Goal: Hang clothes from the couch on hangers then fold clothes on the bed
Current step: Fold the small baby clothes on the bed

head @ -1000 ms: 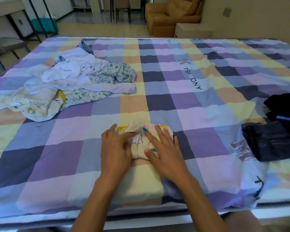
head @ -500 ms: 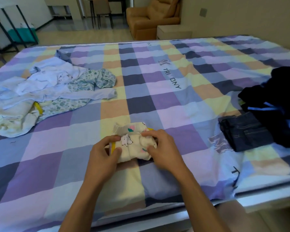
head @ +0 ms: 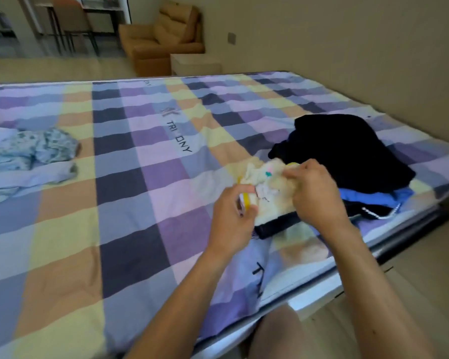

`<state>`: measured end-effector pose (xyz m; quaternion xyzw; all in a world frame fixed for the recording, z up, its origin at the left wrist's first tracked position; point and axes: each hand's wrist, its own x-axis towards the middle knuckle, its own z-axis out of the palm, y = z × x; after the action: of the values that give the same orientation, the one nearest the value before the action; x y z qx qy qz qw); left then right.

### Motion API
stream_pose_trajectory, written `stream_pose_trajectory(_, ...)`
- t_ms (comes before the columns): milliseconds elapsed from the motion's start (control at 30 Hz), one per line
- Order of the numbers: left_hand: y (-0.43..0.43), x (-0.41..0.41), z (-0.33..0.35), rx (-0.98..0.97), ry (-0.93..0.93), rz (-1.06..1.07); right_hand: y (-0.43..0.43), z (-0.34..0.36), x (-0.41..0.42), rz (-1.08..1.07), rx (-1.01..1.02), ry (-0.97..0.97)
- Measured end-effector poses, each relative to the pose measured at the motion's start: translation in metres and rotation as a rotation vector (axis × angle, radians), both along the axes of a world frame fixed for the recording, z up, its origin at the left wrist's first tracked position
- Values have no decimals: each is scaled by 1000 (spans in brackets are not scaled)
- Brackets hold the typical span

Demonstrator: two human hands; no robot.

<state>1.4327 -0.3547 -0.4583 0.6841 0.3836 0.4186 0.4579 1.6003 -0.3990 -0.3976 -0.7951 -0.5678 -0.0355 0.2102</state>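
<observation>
small folded cream garment [head: 270, 195] held just beside the dark clothes pile [head: 347, 154]
left hand [head: 231, 218] pinches its yellow-trimmed edge, right hand [head: 314, 195] curls round the side nearest the pile; pale floral clothes [head: 29, 151] lie well apart from the pile on the checked bed [head: 114, 229].

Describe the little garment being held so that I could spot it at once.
Start at the big checked bed; at its near right edge lies a pile of dark clothes. At that pile's left side, the left hand and right hand grip a small folded garment. Unlike them, it is cream, with yellow trim and pink and green prints.
</observation>
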Motion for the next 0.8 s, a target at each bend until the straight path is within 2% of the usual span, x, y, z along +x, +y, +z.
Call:
stream_pose_trajectory(67, -1, 17, -16, -36, 161, -16, -5, -17, -1, -90, -157, -218)
stream_pose_trajectory(167, -1, 28, -20, -23, 222, 136, -11, -39, -12, -65, -59, -285)
stream_pose_trajectory(233, 4, 33, -13, -72, 210, 181, -10, -47, -14, -21, -50, -191)
stream_pose_trajectory(300, 11, 42, -10, -208, 125, 159, -5, -56, -10, -14, -143, -32)
stream_pose_trajectory(400, 19, 54, -12, -308, 120, 171, -1, -72, 0, 17, -180, 196)
stream_pose_trajectory(500, 25, 49, -3, -426, 20, 128, -1, -71, 5, 64, -43, 323)
stream_pose_trajectory(600, 33, 20, 12, -415, -41, 154, -5, -61, 2, 180, 83, 399)
stream_pose_trajectory(667, 35, -3, 14, -399, 135, 161, -2, -64, -5, 233, -5, 365)
stream_pose_trajectory(700, 34, -13, 13, -354, 331, 170, 0, -67, -9, 234, -74, 319)
stream_pose_trajectory(767, 29, -28, 5, -61, 717, 279, 7, -74, -15, 215, -133, 213)
stream_pose_trajectory(800, 23, -27, 5, 186, 780, 335, 7, -76, -15, 190, -112, 151)
